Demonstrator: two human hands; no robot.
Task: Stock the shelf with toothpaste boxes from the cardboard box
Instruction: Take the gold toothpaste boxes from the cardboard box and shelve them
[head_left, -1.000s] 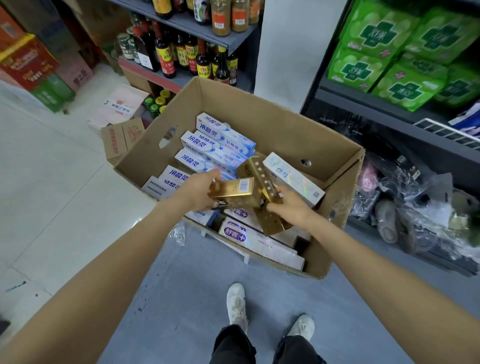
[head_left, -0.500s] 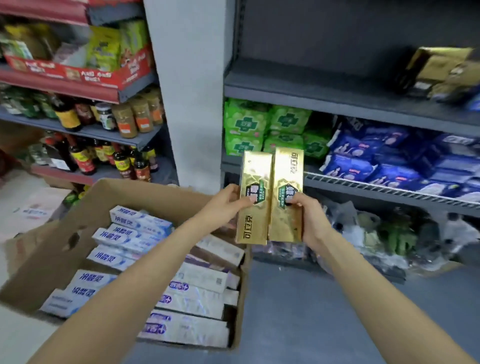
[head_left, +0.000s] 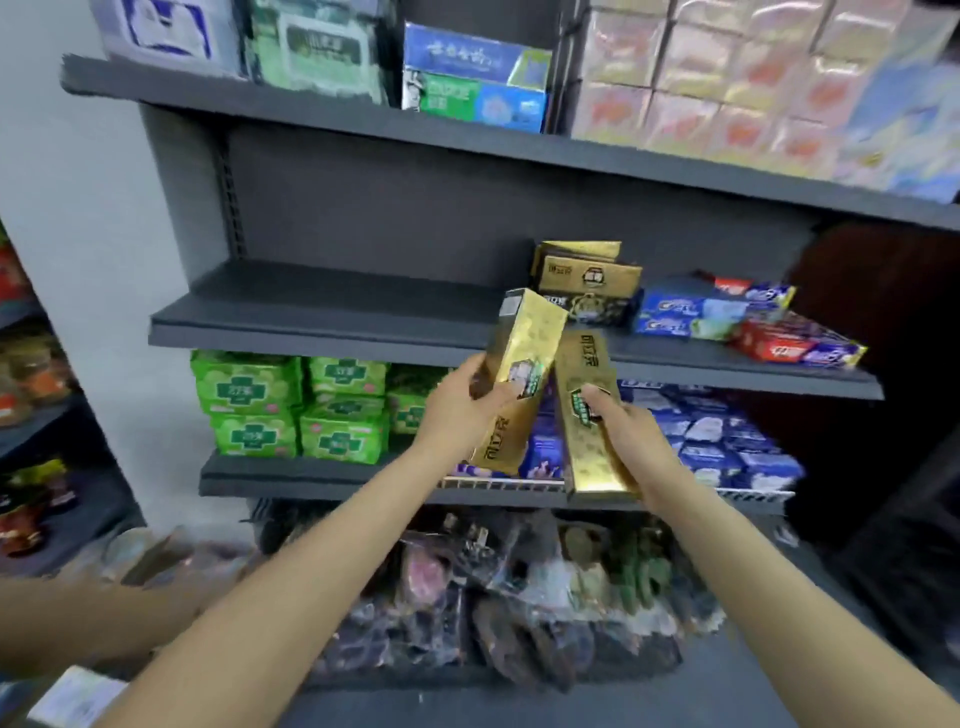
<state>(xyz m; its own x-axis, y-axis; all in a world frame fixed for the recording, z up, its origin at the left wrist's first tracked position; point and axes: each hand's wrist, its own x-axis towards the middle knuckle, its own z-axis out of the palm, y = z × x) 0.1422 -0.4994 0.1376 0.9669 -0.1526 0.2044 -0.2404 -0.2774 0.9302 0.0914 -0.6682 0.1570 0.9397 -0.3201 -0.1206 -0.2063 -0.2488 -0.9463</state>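
My left hand (head_left: 462, 410) grips a gold toothpaste box (head_left: 524, 358) that tilts up to the right, its top end near the edge of the grey middle shelf (head_left: 322, 317). My right hand (head_left: 623, 431) holds a second gold toothpaste box (head_left: 584, 364) upright beside the first. Both boxes are in the air in front of the shelf. A stack of gold boxes (head_left: 589, 280) lies on that shelf just behind them. The cardboard box (head_left: 104, 597) shows only as a blurred brown edge at the lower left.
Blue and red toothpaste boxes (head_left: 727, 322) lie on the middle shelf to the right. Green packs (head_left: 291, 405) and blue packs (head_left: 717, 441) fill the shelf below. Bagged goods (head_left: 493, 597) sit at the bottom. Boxed products (head_left: 472, 78) line the top shelf.
The view has swung up from the cardboard box to the shelves. Both hands lifted the gold boxes higher, toward the middle shelf, and the left box now tilts away from the right one.
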